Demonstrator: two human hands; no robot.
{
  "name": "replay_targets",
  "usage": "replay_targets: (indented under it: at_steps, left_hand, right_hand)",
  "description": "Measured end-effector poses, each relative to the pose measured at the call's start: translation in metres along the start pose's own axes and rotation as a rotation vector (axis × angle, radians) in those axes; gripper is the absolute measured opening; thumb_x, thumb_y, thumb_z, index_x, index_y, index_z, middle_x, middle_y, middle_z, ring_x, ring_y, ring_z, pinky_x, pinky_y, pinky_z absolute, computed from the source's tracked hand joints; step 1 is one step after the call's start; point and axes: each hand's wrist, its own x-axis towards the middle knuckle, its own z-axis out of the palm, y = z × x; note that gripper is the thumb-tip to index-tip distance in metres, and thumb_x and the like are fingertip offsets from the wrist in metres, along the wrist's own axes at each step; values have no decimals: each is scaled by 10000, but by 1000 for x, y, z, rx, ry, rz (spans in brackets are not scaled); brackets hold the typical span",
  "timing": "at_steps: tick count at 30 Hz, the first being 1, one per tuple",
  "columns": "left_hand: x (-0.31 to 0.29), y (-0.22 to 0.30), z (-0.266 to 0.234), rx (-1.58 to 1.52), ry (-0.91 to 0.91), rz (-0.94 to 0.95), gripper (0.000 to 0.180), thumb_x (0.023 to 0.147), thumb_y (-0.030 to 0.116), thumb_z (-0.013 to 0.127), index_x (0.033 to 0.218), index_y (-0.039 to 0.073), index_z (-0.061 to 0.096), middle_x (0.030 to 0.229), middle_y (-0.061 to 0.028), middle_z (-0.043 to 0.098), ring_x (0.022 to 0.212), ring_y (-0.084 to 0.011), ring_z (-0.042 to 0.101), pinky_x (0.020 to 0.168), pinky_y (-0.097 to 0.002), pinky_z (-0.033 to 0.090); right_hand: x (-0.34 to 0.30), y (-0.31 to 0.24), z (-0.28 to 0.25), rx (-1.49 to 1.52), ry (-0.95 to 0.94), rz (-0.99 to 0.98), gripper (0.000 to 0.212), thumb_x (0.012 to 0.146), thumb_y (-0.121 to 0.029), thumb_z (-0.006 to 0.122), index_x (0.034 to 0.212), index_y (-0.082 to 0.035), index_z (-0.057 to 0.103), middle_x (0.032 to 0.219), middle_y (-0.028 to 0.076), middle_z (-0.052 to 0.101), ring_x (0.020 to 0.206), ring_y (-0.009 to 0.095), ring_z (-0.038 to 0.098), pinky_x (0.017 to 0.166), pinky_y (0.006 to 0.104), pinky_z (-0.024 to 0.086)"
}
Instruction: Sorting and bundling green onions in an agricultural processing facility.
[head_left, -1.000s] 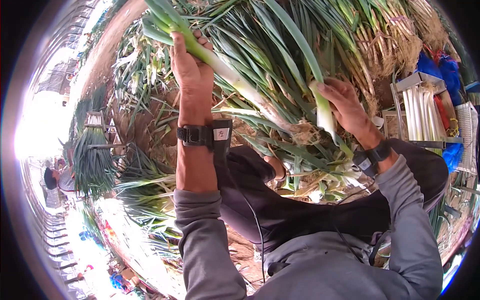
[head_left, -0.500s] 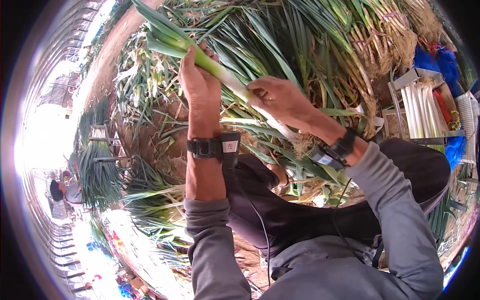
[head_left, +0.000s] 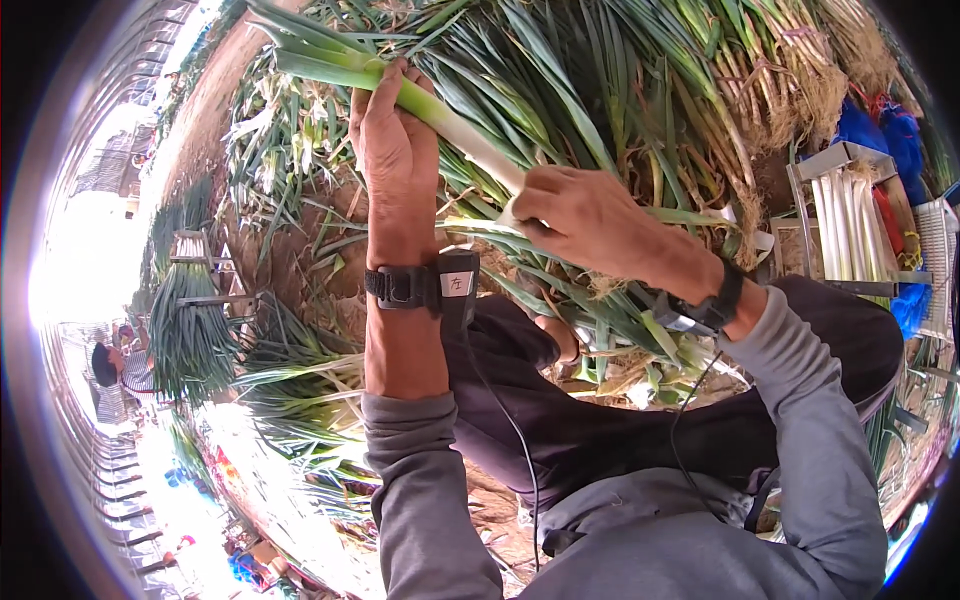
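A long leek slants across the upper middle, green leaves at the upper left and white shaft toward the right. My left hand is closed around it just below the leaves. Fingers of my right hand are bent and pinched at the white shaft, knuckles up. A pale piece shows beneath those fingers; whether it is a loose outer layer or the shaft itself I cannot tell. My right hand and wrist hide most of the root end.
Beyond my hands lies a broad heap of leeks, roots toward the right. A metal rack at right holds white-stalked leeks. Another loaded rack stands left, near a person. My crossed legs fill the near side.
My right hand has shifted right and slightly nearer to me along the shaft. My left hand has risen a little with the leek. The root end is now more hidden.
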Motion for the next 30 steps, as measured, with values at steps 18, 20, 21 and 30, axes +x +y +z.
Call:
replay_targets:
  at_steps: [18,20,21,30]
  left_hand:
    - [19,12,-22,-124,32,-46,259,1055,253,491,1180,26,488,936,-125,593,785,-205,533,717,-349,480]
    - [25,2,-14,-102,21,-26,255,1052,253,499,1182,34,491,945,-126,599,790,-205,533,721,-347,480]
    - [21,3,-16,-71,78,-9,255,1051,253,503,1182,33,492,948,-124,599,792,-203,533,722,-345,478]
    - [10,6,0,57,234,64,263,1054,267,494,1154,23,490,991,-115,602,795,-188,529,728,-325,468]
  right_hand:
    - [-159,39,18,288,-418,490,218,892,-244,627,897,-37,559,809,162,641,686,327,636,634,406,518]
    - [-244,79,59,17,-663,445,243,871,-272,626,898,-34,590,840,210,636,754,423,627,685,463,514]
    - [-256,80,60,19,-661,449,243,871,-272,626,898,-34,590,840,210,636,754,423,627,685,463,514]
    - [-61,23,-7,260,99,431,160,963,-148,589,971,-17,680,735,132,588,638,266,577,623,396,484]
